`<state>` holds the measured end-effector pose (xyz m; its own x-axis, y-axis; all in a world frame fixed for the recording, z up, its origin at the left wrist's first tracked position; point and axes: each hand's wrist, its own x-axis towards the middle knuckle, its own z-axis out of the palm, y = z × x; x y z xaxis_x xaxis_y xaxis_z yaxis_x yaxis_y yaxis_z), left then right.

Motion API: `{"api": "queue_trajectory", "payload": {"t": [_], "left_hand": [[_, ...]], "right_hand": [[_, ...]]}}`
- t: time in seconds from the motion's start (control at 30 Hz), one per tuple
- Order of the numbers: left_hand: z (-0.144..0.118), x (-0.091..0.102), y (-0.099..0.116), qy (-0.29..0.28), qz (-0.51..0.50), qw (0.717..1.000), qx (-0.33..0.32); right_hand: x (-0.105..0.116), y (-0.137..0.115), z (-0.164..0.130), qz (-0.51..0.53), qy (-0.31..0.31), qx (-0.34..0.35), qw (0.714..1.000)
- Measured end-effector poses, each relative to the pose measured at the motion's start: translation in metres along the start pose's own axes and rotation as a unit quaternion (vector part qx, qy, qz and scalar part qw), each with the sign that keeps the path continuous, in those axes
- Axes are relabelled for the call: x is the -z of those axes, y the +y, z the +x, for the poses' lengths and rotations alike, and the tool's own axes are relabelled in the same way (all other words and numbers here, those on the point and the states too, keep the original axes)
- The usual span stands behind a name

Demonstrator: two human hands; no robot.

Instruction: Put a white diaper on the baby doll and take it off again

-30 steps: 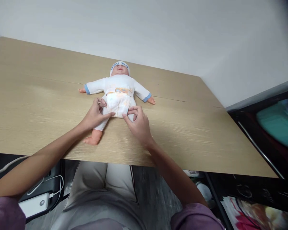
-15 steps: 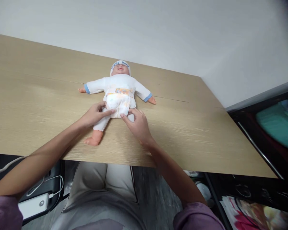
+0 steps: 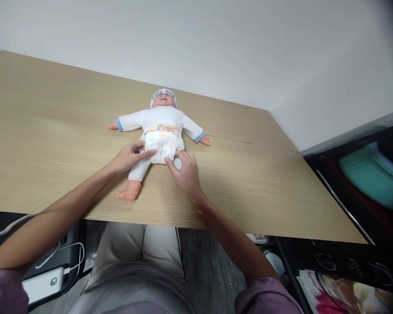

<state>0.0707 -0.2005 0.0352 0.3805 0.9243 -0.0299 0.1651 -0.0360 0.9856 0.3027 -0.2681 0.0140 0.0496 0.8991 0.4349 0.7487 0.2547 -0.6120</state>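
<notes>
On the table lies a baby doll [image 3: 163, 114] on its back, head away from me, in a white outfit with blue cuffs and a lettered white cap. A white diaper [image 3: 160, 141] with an orange printed waistband is around its hips, over the clothes. My left hand [image 3: 132, 155] grips the diaper's leg edge on the left, thumb on its front and fingers tucked at the side. At the opposite leg edge my right hand [image 3: 185, 172] pinches the diaper between thumb and fingers. One doll foot [image 3: 130, 192] shows; the other is hidden behind my right hand.
The wooden table [image 3: 255, 187] meets a pale wall at the back. A dark shelf [image 3: 334, 183] holding a green item [image 3: 373, 174] stands at the right. Below the table's front edge are a white power bank [image 3: 44, 285] with a cable and colourful packages [image 3: 343, 292].
Both hands stay at the diaper's leg edges with almost no movement. The whole view has shifted slightly, so the doll appears a little lower.
</notes>
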Motion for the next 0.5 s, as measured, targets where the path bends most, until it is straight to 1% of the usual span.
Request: {"api": "queue_trajectory", "payload": {"t": [0.07,0.13,0.23,0.27,0.37,0.5], "left_hand": [[0.000,-0.002,0.005,-0.002,0.000,1.000,0.012],[0.001,-0.003,0.009,0.005,-0.002,1.000,0.017],[0.004,-0.004,0.009,0.019,0.000,1.000,0.021],[0.004,-0.003,0.009,0.021,0.005,1.000,0.019],[-0.002,0.000,0.007,0.021,0.052,0.998,-0.010],[-0.018,0.012,0.007,0.003,0.097,0.993,-0.069]], "right_hand": [[-0.002,0.000,-0.001,-0.016,0.005,0.012,1.000],[-0.003,0.000,-0.002,-0.029,0.025,0.022,0.999],[-0.003,0.002,-0.001,-0.037,0.063,0.033,0.997],[-0.001,0.002,-0.002,-0.035,0.067,0.035,0.997],[0.009,0.001,-0.008,-0.025,0.043,0.044,0.998],[0.035,0.004,-0.023,0.009,-0.021,0.042,0.999]]}}
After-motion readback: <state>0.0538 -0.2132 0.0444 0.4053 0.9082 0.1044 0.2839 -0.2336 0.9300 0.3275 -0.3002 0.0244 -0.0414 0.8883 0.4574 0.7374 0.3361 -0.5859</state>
